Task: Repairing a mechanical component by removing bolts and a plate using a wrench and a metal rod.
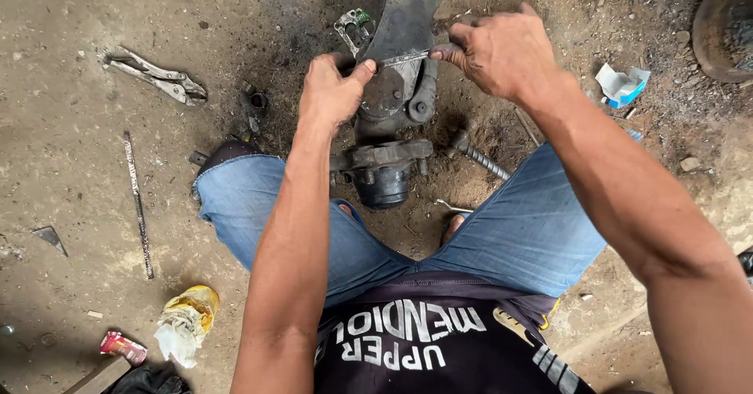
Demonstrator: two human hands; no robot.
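I squat over a greasy dark metal car part [386,107], a hub assembly with a flat black arm running up out of view. A thin metal strip [404,58] lies across the arm. My left hand [333,92] pinches the strip's left end with thumb and fingers. At the strip's right end, my right hand [502,52] grips it with the fingertips. Below the hands, the round hub [382,176] rests on the dirt between my knees.
Locking pliers [157,76] lie on the dirt at the upper left, a thin metal rod [137,204] below them. A ribbed bolt [478,155] lies right of the hub. A crumpled yellow wrapper [187,323] and a blue-white box [621,85] sit on the ground.
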